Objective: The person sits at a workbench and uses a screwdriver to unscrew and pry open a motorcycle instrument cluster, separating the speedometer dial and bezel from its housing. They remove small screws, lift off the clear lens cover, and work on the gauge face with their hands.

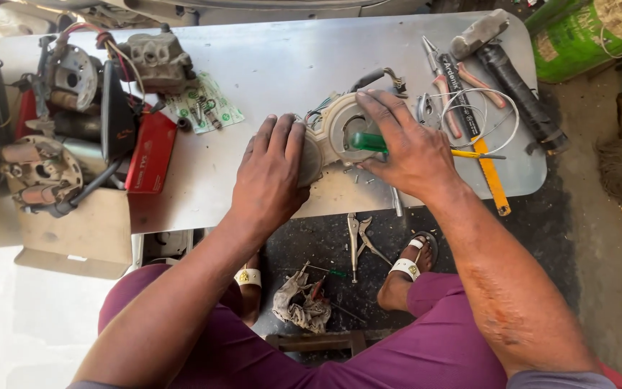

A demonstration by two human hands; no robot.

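- Left hand (271, 173): laid palm-down on the left edge of a round grey instrument housing (336, 137), fingers spread and pressing; nothing is gripped.
- Right hand (406, 148): fingers closed around a green-handled screwdriver (367, 141), its handle lying over the housing's opening.
- Housing sits near the front edge of the metal desk (268, 65), at centre, with wires running off its top.
- Just right of the right hand: pink-handled pliers (446, 94), a white wire loop (494, 115), a yellow-handled tool (491, 173).
- Far left of desk: engine parts (73, 75) and a red box (151, 151).
- Floor below: locking pliers (358, 241), a rag (300, 302).
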